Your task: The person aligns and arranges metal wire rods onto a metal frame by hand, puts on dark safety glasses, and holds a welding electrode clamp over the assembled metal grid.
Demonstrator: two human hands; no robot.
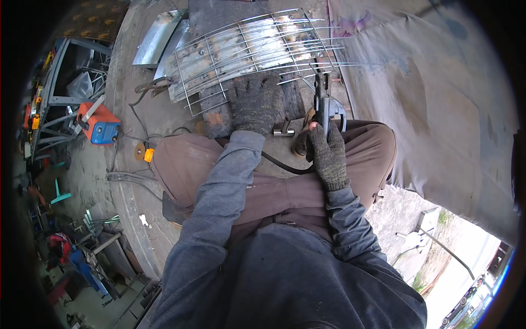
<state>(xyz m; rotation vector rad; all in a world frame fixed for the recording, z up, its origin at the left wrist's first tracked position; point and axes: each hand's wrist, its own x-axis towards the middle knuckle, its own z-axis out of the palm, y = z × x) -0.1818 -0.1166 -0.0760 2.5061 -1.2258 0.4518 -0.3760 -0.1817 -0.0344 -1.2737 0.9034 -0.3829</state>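
Observation:
My left hand (255, 104), in a dark knitted glove, lies palm down at the near edge of a wire grid (245, 41), its fingers stretched out over a dark plate. The grid of thin crossed rods sits on a shiny, stained sheet of metal (241, 46). Closed around a grey-and-black hand tool (327, 107) is my gloved right hand (329, 156), just right of the grid. The tool points away from me; its exact kind is unclear. A thick black cable (285, 166) runs to beside that hand. Between my hands lies a short metal cylinder (284, 131).
Bent sheet-metal pieces (159, 38) lie at the far left, near a clamp with a cable (153, 85). An orange-and-blue machine (98, 123) stands at left beside a metal frame (52, 98). Grey cloth (427, 98) covers the right side. My crossed legs (186, 159) are close below the work.

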